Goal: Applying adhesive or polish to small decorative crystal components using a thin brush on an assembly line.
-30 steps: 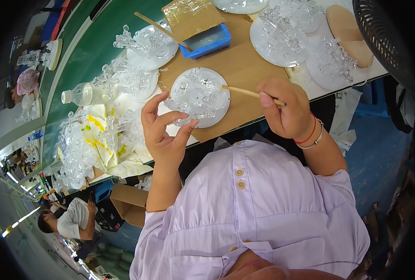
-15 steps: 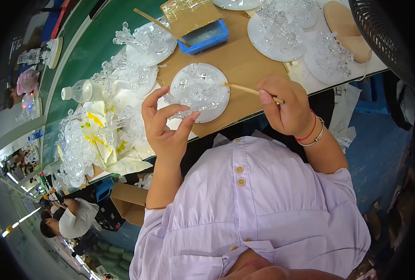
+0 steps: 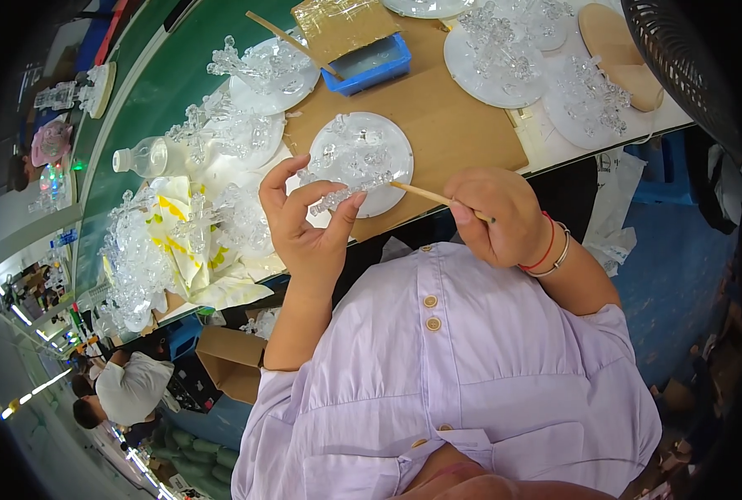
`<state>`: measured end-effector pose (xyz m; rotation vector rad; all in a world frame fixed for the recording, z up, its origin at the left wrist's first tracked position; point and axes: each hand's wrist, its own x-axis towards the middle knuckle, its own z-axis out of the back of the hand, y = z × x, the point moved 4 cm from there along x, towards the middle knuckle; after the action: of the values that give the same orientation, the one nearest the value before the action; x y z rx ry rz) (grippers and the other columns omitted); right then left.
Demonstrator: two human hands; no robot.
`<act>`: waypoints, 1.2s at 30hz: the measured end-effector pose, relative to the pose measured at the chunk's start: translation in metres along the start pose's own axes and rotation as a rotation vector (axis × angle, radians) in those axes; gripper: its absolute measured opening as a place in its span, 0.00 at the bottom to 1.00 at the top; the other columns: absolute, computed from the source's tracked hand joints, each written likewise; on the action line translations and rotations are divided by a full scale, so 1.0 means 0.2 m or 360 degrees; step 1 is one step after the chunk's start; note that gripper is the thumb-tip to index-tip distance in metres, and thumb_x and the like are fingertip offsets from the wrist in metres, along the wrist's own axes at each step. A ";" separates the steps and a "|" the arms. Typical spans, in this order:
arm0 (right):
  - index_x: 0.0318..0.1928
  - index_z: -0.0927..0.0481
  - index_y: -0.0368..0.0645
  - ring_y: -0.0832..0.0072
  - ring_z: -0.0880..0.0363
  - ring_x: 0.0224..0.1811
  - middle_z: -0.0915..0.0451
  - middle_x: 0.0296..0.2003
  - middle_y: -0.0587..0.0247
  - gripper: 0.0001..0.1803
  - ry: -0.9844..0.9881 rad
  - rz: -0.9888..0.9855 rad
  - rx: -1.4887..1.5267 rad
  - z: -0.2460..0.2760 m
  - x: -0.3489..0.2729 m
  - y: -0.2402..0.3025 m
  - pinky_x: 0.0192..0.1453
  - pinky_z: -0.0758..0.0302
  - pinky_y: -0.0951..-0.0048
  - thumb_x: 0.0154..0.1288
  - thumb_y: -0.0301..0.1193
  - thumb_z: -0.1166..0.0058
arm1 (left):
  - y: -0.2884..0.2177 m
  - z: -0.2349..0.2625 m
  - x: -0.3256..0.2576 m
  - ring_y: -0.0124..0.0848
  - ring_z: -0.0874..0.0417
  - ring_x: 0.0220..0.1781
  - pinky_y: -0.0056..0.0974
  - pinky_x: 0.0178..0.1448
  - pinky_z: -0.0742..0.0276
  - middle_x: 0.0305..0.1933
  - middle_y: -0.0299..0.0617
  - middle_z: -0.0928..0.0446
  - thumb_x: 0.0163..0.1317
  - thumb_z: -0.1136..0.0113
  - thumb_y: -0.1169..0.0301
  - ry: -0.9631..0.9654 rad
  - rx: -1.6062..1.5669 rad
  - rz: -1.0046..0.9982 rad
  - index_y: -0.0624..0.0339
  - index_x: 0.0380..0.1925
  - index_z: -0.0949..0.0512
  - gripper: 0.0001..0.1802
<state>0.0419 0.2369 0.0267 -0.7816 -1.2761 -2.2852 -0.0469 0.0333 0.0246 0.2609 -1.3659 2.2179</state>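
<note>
Between the thumb and fingers of my left hand (image 3: 308, 218) is a clear plastic figurine piece (image 3: 338, 198), held over the near left part of a round white disc (image 3: 398, 148). More clear pieces stand on that disc. My right hand (image 3: 498, 215) pinches a thin wooden stick (image 3: 425, 194). The stick points left, and its tip is at the right end of the held piece; whether they touch I cannot tell. The disc rests on a sheet of brown cardboard (image 3: 463, 137).
Beyond the disc is a blue box (image 3: 388, 68) with a second stick (image 3: 283, 37) leaning on it. Discs bearing clear figures (image 3: 504, 71) stand far right and left. A plastic bottle (image 3: 147, 158), a patterned cloth (image 3: 183, 237) and a heap of clear pieces (image 3: 129, 267) lie left.
My right hand has come nearer and slightly left, bringing the stick's tip down to the clear piece. My left hand has barely shifted and keeps its hold.
</note>
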 end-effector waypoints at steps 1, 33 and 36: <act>0.37 0.29 0.34 0.59 0.23 0.26 0.23 0.30 0.52 0.06 0.0006 -0.0022 -0.0005 0.00 0.00 0.00 0.30 0.25 0.66 0.59 0.16 0.51 | 0.00 0.00 0.00 0.41 0.32 0.59 0.43 0.63 0.36 0.54 0.46 0.32 0.41 0.23 0.72 0.0003 0.0017 -0.0003 0.54 0.30 0.18 0.15; 0.35 0.27 0.39 0.79 0.29 0.17 0.27 0.18 0.65 0.06 -0.0461 -0.0182 -0.0542 0.09 0.57 -0.29 0.22 0.33 0.78 0.67 0.28 0.46 | -0.02 0.00 0.04 0.39 0.20 0.45 0.36 0.48 0.24 0.42 0.44 0.24 0.41 0.23 0.72 0.0069 0.0298 -0.0093 0.60 0.40 0.21 0.23; 0.34 0.27 0.40 0.76 0.28 0.17 0.26 0.18 0.63 0.06 -0.0425 -0.0107 -0.0642 0.05 0.58 -0.34 0.22 0.33 0.77 0.67 0.28 0.46 | -0.02 0.01 0.04 0.40 0.21 0.46 0.37 0.49 0.24 0.43 0.45 0.24 0.41 0.23 0.72 0.0106 0.0267 -0.0073 0.60 0.41 0.22 0.25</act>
<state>-0.0828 0.2699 0.0620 -1.2322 -0.9617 -2.6005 -0.0526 0.0354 0.0321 0.2725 -1.1295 2.2844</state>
